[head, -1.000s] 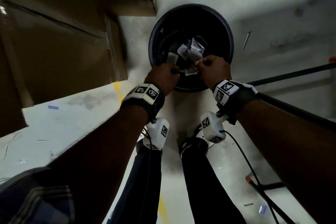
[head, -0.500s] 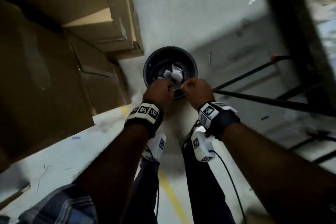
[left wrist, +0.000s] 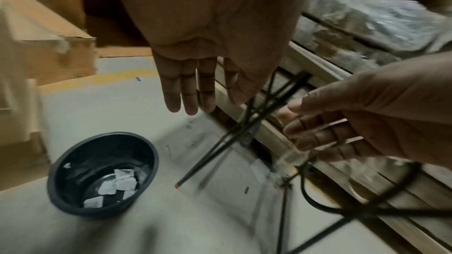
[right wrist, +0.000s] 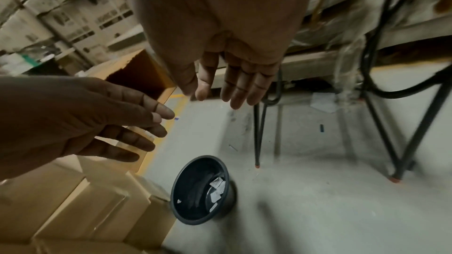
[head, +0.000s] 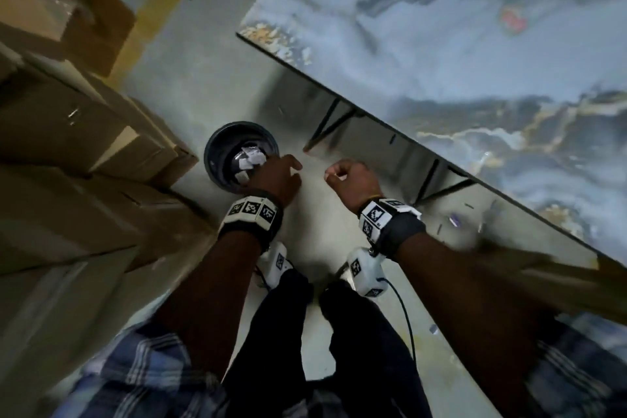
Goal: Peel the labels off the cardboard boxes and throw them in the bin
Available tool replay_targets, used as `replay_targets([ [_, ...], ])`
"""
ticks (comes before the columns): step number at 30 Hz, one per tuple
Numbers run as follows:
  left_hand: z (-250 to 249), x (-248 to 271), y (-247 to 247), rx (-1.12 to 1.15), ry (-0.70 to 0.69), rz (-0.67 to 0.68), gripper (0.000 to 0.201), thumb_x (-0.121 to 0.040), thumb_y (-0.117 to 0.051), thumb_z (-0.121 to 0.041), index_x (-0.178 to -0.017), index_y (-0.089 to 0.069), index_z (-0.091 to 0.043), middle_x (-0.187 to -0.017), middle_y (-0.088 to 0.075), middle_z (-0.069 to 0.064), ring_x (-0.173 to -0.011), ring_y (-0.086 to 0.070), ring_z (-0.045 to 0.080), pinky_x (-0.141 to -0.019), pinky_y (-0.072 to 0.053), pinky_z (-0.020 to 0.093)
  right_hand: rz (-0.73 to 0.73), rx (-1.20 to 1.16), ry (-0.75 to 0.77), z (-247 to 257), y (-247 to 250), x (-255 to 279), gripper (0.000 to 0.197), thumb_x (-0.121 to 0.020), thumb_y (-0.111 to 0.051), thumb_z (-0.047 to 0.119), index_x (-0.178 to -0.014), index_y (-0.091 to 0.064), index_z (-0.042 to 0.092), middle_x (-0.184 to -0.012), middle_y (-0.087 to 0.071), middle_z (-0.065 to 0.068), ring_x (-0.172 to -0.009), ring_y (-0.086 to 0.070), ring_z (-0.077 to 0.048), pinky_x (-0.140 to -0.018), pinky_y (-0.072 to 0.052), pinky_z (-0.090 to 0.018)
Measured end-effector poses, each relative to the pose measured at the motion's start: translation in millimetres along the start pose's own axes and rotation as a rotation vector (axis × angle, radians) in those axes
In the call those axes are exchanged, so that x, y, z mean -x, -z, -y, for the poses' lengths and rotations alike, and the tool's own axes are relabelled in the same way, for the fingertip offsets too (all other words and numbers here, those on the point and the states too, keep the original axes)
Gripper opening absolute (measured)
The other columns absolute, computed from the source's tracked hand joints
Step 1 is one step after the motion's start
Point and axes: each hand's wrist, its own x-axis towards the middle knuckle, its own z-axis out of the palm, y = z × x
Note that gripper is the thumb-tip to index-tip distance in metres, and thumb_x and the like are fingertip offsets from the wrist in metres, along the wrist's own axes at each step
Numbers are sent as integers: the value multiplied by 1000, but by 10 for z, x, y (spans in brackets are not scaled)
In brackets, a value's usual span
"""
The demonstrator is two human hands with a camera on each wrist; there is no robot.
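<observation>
- Concrete floor [head: 210, 85], grey, with a yellow stripe; stacked cardboard boxes [head: 68, 132] left, marbled table [head: 475, 44] right.
- Black bin [left wrist: 73, 206] holds torn labels [left wrist: 122, 183].
- I see left hand [left wrist: 208, 45] and right hand [right wrist: 225, 41] empty, fingers loosely extended.

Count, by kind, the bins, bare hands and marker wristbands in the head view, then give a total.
bin: 1
hands: 2 (left hand, right hand)
marker wristbands: 2 (left wristband, right wristband)
Total: 5
</observation>
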Motion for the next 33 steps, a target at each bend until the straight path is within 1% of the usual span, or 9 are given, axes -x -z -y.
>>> replay_targets([
  [5,-786,524,-264,-104,-174,125,27,-95,-57,-21,-121,-62,-19,-125,-56,13,-116,-56,30,-101,-43,38,-140,-72,-110,-453,479,819,14,-88,-70,33,-94,-74,20,-104,-71,-7,-95,-67,-22,-81,-46,-24],
  [9,-1322,975,-635,-212,-299,189,24,-93,-58,-21,-116,-65,-22,-122,-58,11,-113,-58,29,-97,-45,36,-258,-162,-218,-964,752,1591,15,-88,-70,32,-93,-74,20,-102,-70,-7,-95,-66,-22,-89,-50,-32],
  [13,-1830,1550,-1094,-331,-438,254,25,-92,-56,-21,-116,-65,-24,-121,-57,8,-113,-57,27,-98,-45,37,-389,-266,-337,-1523,943,2541,14,-91,-68,30,-98,-73,20,-108,-65,-8,-98,-62,-23,-82,-42,-25],
  [18,-2431,2476,-1723,-413,-680,339,25,-93,-57,-23,-116,-65,-23,-122,-58,7,-114,-57,25,-97,-44,34,-587,-392,-453,-2155,1089,3839,8,-89,-69,28,-82,-68,30,-106,-70,-6,-96,-64,-21,-85,-46,-28],
  [21,-2828,3047,-2048,-451,-814,372,25,-93,-59,-23,-117,-65,-22,-121,-61,6,-113,-58,24,-95,-43,31,-688,-455,-493,-2404,1251,4548,9,-93,-66,23,-89,-73,19,-93,-66,3,-90,-60,-16,-75,-37,-22],
  [24,-3245,3508,-2275,-458,-939,387,24,-92,-60,-21,-115,-68,-21,-118,-64,8,-106,-62,28,-93,-47,34,-765,-445,-539,-2545,1472,5099,32,-96,-61,22,-65,-58,19,-70,-52,2,-74,-50,-21,-62,-26,-23],
  [26,-3532,3763,-2376,-467,-1000,391,24,-90,-61,-19,-113,-70,-20,-117,-65,9,-104,-63,30,-92,-48,35,-824,-447,-569,-2643,1602,5347,38,-95,-60,23,-59,-49,20,-69,-52,-3,-72,-49,-25,-60,-25,-27],
  [30,-4052,4089,-2564,-466,-1054,407,25,-87,-59,-24,-108,-70,-29,-115,-65,4,-99,-64,27,-90,-50,36,-889,-441,-567,-2816,1893,5685,18,-93,-62,24,-88,-72,10,-90,-69,-13,-87,-63,-31,-67,-39,-28],
  [33,-4400,4191,-2697,-454,-1128,411,23,-89,-59,-24,-109,-70,-28,-114,-65,2,-101,-62,23,-84,-46,28,-969,-424,-582,-2935,2134,5772,16,-91,-63,25,-90,-74,12,-91,-72,-12,-90,-65,-30,-70,-42,-28],
])
